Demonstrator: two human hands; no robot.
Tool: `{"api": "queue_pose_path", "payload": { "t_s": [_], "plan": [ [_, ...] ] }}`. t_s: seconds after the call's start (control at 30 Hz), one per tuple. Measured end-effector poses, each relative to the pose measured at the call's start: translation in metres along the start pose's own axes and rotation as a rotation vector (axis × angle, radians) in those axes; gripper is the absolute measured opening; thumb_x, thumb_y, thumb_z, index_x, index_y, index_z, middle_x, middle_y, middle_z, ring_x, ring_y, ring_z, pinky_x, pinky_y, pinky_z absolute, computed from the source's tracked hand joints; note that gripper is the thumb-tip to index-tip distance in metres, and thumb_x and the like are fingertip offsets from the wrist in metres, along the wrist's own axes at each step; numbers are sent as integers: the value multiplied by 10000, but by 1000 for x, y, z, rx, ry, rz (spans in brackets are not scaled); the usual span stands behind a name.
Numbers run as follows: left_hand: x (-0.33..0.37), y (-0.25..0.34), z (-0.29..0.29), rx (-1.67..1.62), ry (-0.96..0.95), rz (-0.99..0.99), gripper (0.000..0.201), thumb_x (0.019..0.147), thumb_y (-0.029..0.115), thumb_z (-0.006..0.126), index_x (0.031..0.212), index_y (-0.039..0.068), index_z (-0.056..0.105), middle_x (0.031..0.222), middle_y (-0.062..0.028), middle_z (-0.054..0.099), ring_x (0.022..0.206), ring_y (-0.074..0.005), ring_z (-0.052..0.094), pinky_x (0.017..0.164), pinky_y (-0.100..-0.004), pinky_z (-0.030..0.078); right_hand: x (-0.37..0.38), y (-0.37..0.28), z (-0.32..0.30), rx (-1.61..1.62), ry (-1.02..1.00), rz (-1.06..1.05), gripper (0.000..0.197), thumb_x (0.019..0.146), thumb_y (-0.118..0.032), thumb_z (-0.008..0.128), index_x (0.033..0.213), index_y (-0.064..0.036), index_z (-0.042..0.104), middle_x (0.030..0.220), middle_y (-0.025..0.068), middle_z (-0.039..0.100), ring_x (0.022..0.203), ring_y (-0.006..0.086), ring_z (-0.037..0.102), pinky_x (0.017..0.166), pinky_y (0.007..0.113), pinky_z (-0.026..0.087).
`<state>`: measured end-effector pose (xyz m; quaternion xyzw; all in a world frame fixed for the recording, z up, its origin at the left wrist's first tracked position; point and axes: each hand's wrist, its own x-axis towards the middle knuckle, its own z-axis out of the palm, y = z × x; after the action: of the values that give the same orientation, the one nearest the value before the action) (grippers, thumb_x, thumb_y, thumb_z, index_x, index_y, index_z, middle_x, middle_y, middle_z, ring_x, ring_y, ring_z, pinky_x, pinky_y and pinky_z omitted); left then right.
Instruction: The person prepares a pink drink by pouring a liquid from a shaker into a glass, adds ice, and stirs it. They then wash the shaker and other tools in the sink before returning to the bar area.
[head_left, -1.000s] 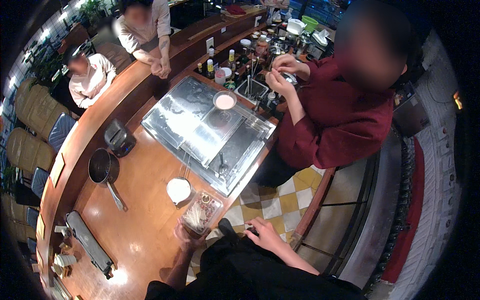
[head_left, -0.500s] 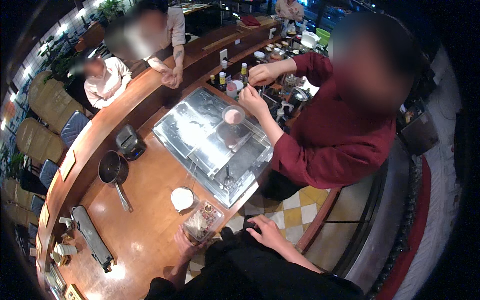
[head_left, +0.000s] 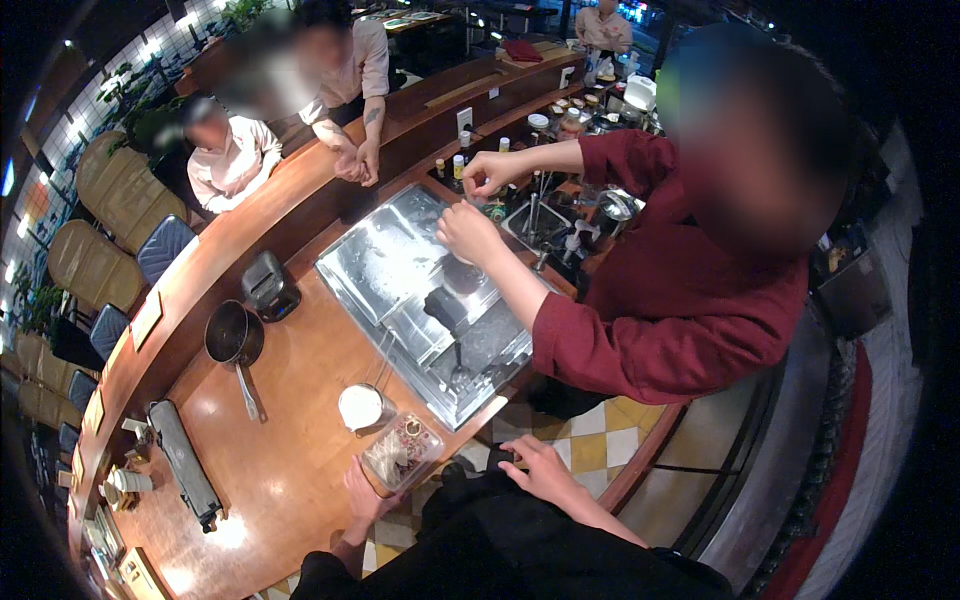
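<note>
My left hand [head_left: 362, 490] is closed at the near left corner of a clear plastic tub [head_left: 403, 452], its fingers partly hidden by the tub. Pale shreds and small reddish-brown pieces fill the tub, which sits at the counter's near edge. My right hand [head_left: 542, 474] hovers over my dark clothing, fingers apart and holding nothing. Just beyond the tub is a white-filled round pot [head_left: 362, 408] with a thin handle. Across the steel plate [head_left: 395, 240], a co-worker in a maroon top holds both hands [head_left: 470, 222] raised; what they hold, if anything, is unclear.
A dark saucepan [head_left: 233, 335], a black box-shaped device [head_left: 270, 286] and a long grey case [head_left: 186, 465] lie on the wooden counter [head_left: 290, 420]. A black ladle-like utensil [head_left: 460, 368] rests on the steel. Behind the raised counter rim, two people lean in beside chairs [head_left: 112, 178].
The co-worker's hands have shifted left and nearer over the steel plate. A clear bowl with pink contents, visible before, no longer shows. My hands keep nearly the same places; the view has shifted slightly.
</note>
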<state>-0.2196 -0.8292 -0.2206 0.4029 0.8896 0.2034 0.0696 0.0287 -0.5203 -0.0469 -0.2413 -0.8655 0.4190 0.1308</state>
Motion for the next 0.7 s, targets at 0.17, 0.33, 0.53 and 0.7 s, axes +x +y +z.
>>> {"api": "queue_pose_path", "payload": {
  "t_s": [0.17,0.33,0.53,0.7],
  "plan": [
    [-3,6,-6,-36,-10,-67,1373,485,450,944,1477,-106,174,1362,-267,427,1244,-442,422,1071,-527,313,1,12,1,27,-27,15,281,868,-171,729,1096,-37,636,942,160,624,766,310,665,687,411,539],
    [9,-1,-2,45,-73,-58,1397,461,494,938,1469,-117,189,1392,-275,424,1294,-429,410,1107,-509,304,-3,9,-2,49,-46,63,268,863,-149,729,1086,-34,634,958,171,633,786,318,675,701,417,545],
    [5,-9,3,-16,-29,-9,1351,458,547,910,1441,-124,273,1361,-269,466,1241,-441,464,1058,-508,368,-5,11,6,40,-100,41,285,849,-132,737,1093,-21,639,949,169,628,816,320,666,723,413,541],
    [7,2,-16,-131,-128,-131,1411,457,579,901,1467,-123,211,1358,-260,472,1226,-432,477,1051,-522,358,0,1,12,51,-207,101,287,848,-121,730,1100,-16,642,944,169,626,801,318,660,721,398,538]
  ]
}}
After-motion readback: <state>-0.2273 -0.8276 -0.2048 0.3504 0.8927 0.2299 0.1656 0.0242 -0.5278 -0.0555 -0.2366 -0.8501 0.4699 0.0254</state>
